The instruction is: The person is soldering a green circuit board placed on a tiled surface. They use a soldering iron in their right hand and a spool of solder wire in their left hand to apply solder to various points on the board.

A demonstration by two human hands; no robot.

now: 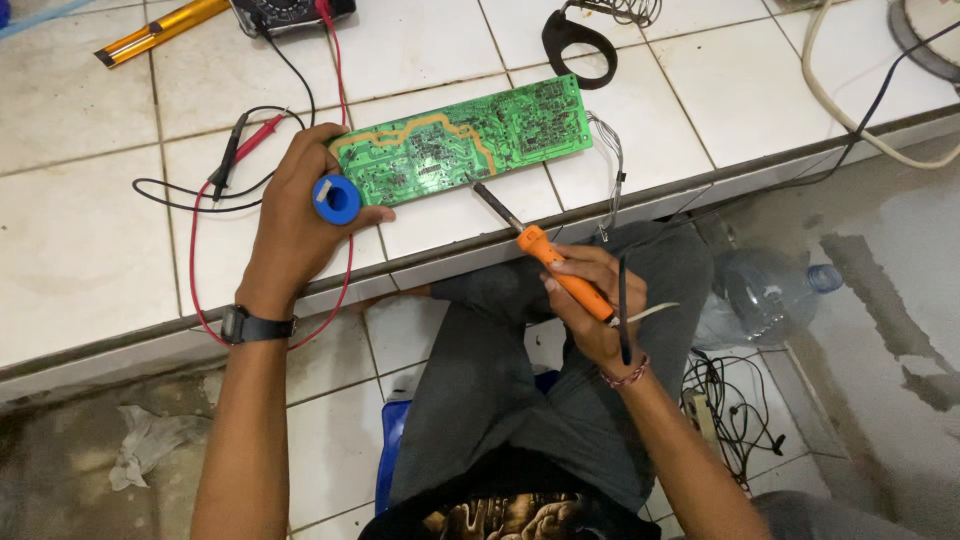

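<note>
Reaching forward over the tiled surface, the left hand lies palm-down, wrist with a black watch just past the surface edge, forearm running straight up from below. Its fingers are curled tight around a blue solder spool, which sits at the left end of the green circuit board; fingertips touch the board's edge. Board lies flat, solder side up, slightly tilted, near the front edge of the surface. Right hand hangs lower, over the lap, off the surface, wrist bent back, fingers wrapped shut around the orange handle of a soldering iron. Iron angles up-left, dark tip just beside the board's lower edge; cannot tell if touching. Red and black probe leads lie left of the board, near the left hand. A clear bottle lies on the floor to the right.
</note>
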